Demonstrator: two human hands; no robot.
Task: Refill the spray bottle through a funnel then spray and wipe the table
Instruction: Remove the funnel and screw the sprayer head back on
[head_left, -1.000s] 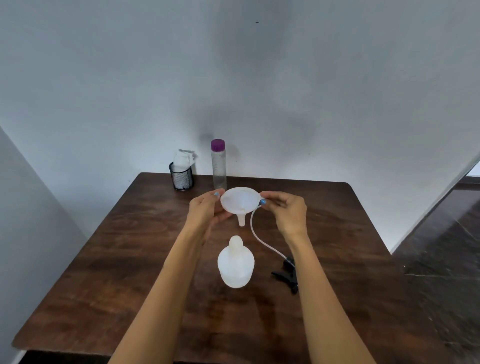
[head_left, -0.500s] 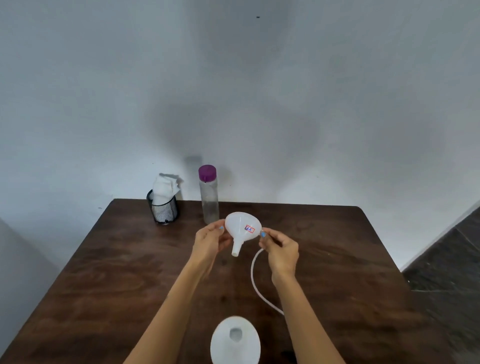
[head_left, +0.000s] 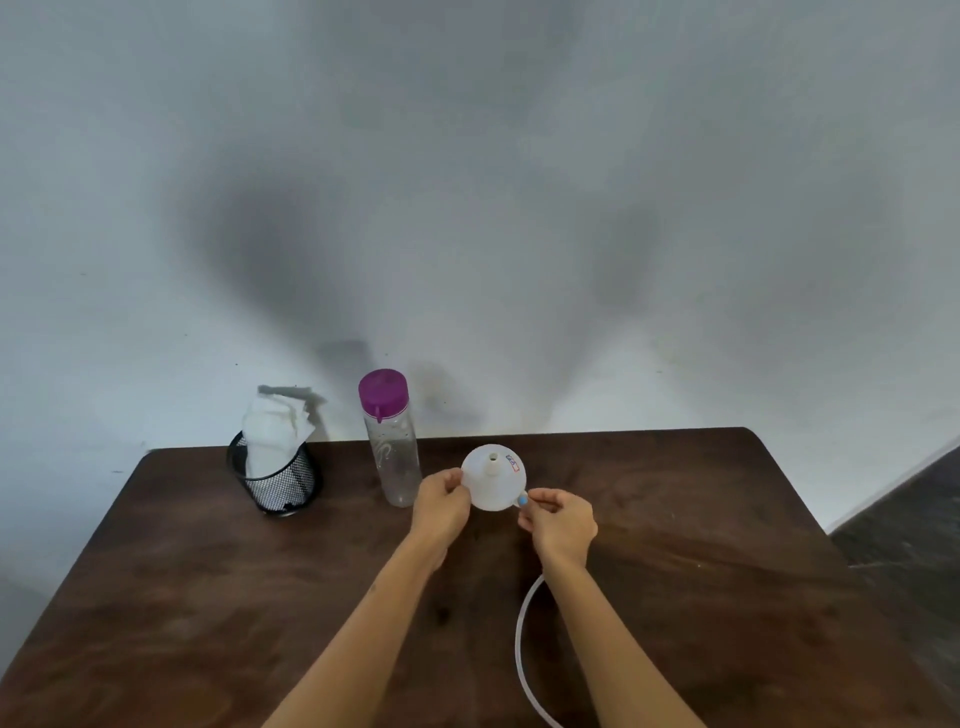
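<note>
Both arms reach forward over the bench; the left hand and right hand pinch the white funnel by its rim, spout facing twelve o'clock, above mid-bench.

The thin white tube runs behind my right forearm and off the bottom edge. My left hand covers part of the funnel, whose small sticker is too blurred to read.

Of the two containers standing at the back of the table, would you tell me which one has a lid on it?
The clear bottle, closed by its purple cap. The black mesh cup to its left is open-topped, with white cloth sticking out.
</note>
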